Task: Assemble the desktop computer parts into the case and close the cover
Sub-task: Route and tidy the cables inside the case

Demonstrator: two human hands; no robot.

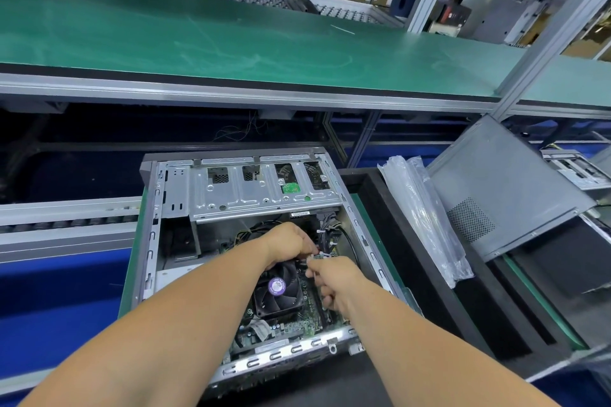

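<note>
Leaning beside the case (350, 205): cover (502, 188), plastic bags (426, 218).

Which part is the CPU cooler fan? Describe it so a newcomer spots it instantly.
Start at the open computer case lying on the bench. Below the left hand, on the green motherboard, sits the CPU cooler fan: square, black, the only part with a round purple hub sticker.

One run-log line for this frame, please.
stage: cabling | both hands in open case, fingers at cable beside fan | cover off
</note>
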